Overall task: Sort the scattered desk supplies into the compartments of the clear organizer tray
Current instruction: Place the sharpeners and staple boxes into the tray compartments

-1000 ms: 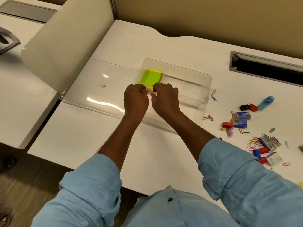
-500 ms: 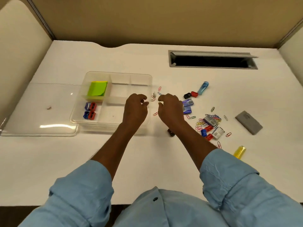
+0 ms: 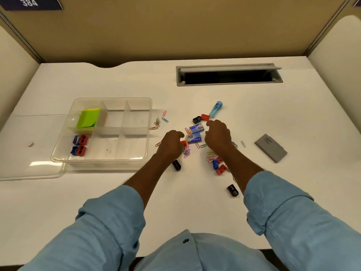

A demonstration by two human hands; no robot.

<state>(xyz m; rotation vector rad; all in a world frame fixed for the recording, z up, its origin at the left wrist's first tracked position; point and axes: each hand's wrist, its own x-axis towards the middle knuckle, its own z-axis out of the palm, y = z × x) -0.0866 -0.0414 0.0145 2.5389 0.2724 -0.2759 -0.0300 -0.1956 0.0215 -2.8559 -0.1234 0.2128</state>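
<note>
The clear organizer tray (image 3: 109,159) sits left of centre on the white desk. A green sticky-note pad (image 3: 88,118) fills its back-left compartment, and several blue and red sharpeners (image 3: 79,145) lie in the front-left one. To the right of the tray, my left hand (image 3: 171,146) has its fingers curled onto a red sharpener (image 3: 183,142). My right hand (image 3: 217,136) hovers with loosely curled fingers beside two blue staple boxes (image 3: 196,128), holding nothing. Coloured paper clips (image 3: 186,152) lie scattered around both hands.
More supplies lie loose: a blue tube (image 3: 215,109), black sharpeners (image 3: 176,165), red and blue sharpeners (image 3: 218,166), a grey flat box (image 3: 271,148). The clear lid (image 3: 29,169) lies left of the tray. A cable slot (image 3: 228,75) opens at the back. Partition walls enclose the desk.
Both hands left the tray and moved right into the scattered supplies. The left hand now reaches the red sharpener. The camera view swung right.
</note>
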